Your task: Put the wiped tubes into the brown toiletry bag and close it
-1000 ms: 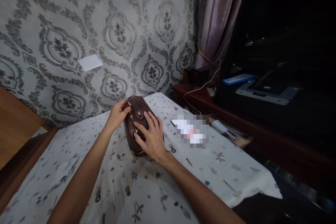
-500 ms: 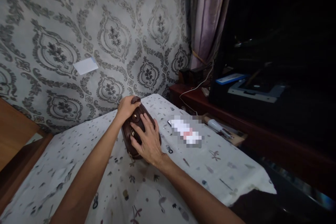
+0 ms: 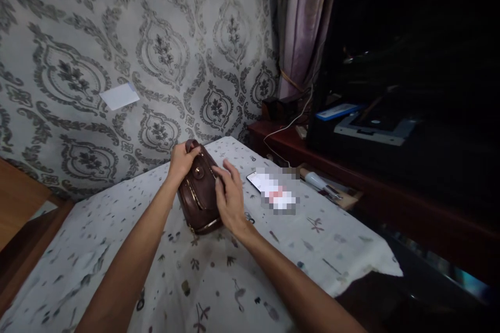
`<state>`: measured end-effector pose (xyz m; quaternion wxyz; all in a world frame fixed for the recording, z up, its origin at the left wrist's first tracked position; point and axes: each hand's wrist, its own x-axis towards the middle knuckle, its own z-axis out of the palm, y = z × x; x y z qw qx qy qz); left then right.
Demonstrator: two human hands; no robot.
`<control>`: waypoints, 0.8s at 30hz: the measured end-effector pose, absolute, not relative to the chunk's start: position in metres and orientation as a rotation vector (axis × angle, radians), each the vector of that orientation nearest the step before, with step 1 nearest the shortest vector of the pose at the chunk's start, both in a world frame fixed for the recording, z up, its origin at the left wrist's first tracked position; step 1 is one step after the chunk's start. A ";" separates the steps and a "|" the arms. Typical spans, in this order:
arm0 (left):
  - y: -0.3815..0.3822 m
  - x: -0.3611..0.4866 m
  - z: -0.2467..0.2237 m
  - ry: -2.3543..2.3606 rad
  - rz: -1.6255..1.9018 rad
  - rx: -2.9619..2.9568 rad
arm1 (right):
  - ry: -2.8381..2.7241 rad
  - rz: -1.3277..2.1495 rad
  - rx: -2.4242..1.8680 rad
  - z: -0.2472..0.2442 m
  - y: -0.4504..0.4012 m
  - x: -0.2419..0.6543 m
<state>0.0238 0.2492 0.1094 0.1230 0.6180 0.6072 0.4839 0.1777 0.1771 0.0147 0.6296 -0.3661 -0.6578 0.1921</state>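
A small dark brown leather bag (image 3: 203,191) with gold zips and a round clasp stands on the cloth-covered table, leaning somewhat. My left hand (image 3: 182,162) grips its upper left edge by the loop handle (image 3: 190,143), thumb across the top. At the bag's right side is my right hand (image 3: 231,193), its fingers apart and slightly bent. Those fingertips are close to the bag's right edge; whether they touch it I cannot tell. The bag's far side is hidden.
Right of the bag lies a lit phone (image 3: 255,181), partly blurred out. The white patterned tablecloth (image 3: 219,281) reaches the papered wall (image 3: 164,52). A dark red cabinet (image 3: 269,138) with a white cable (image 3: 287,126) and a large black screen (image 3: 406,62) borders the right side.
My right hand has moved off the bag's front to its right side, uncovering the front zip. My left hand keeps its hold near the top. The view has shifted slightly.
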 end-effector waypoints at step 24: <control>0.166 0.029 0.085 2.006 0.968 2.349 | -1.279 0.976 -0.722 0.007 0.204 0.176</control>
